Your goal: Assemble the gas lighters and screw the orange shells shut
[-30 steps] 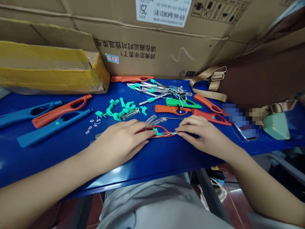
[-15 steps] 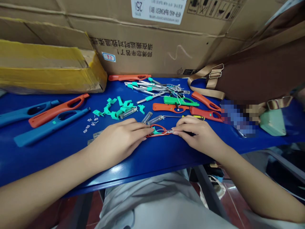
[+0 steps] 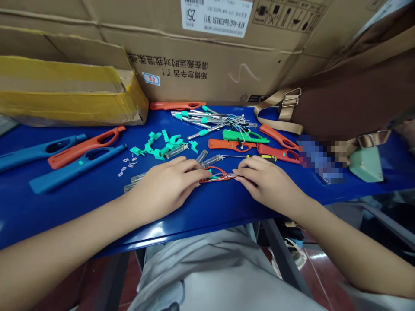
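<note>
Both hands, left hand (image 3: 168, 183) and right hand (image 3: 264, 183), lie palm-down (fingertips nearly meeting).

Cardboard boxes (image 3: 201, 56) stand behind a brown bag (image 3: 350, 99).

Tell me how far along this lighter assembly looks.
Done: closed long shells, blue and orange, lie at left. In hand: left hand and right hand press on an open orange half-shell with a green trigger inside. Left: loose green triggers, metal tubes and more open shells.
</note>
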Demonstrator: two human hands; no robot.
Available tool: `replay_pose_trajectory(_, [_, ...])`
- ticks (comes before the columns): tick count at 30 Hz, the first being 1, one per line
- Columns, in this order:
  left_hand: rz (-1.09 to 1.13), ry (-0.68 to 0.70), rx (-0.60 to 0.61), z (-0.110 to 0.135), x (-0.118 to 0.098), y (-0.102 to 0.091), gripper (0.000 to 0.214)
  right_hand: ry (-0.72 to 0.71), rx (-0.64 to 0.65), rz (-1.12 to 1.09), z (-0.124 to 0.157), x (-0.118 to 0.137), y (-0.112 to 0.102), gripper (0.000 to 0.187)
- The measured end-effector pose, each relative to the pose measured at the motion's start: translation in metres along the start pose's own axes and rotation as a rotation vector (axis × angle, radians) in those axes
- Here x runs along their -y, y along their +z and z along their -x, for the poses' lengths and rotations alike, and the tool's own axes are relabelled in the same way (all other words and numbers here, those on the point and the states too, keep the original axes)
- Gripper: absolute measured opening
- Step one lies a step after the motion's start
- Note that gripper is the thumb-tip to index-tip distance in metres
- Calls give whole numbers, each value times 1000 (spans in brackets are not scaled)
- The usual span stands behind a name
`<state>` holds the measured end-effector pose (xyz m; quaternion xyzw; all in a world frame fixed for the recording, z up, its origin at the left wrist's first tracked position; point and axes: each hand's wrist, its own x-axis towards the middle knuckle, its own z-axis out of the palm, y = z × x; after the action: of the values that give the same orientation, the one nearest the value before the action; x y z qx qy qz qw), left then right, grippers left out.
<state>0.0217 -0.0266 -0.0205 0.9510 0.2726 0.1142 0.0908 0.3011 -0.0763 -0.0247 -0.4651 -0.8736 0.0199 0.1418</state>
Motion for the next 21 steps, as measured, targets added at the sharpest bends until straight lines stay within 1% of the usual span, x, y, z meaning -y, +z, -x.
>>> replay_pose_trajectory(3, [19, -18, 5, 0, -1, 0, 29, 78, -54, -212, -2, 4, 3, 24])
replay_pose_trajectory(5, [30, -25, 14, 0, -2, 0, 29, 102, -107, -321, -7, 7, 4, 25])
replay_pose_trajectory(7, [36, -23, 16, 1, -2, 0, 29, 75, -122, -382, -12, 9, 3, 24])
replay_pose_trajectory(9, [35, -15, 14, 1, -2, 1, 29, 22, -75, -433, -16, 9, 3, 21])
replay_pose_trajectory(12, [21, 4, 6, 2, -2, 2, 29, -10, -14, -491, -20, 6, 6, 17])
replay_pose_trajectory(16, [11, 17, -27, 2, -2, 3, 27, 23, -62, -541, -21, 2, 12, 12])
replay_pose_trajectory(21, [-12, 28, -49, 1, -2, 3, 27, 67, -45, -529, -23, 1, 15, 4])
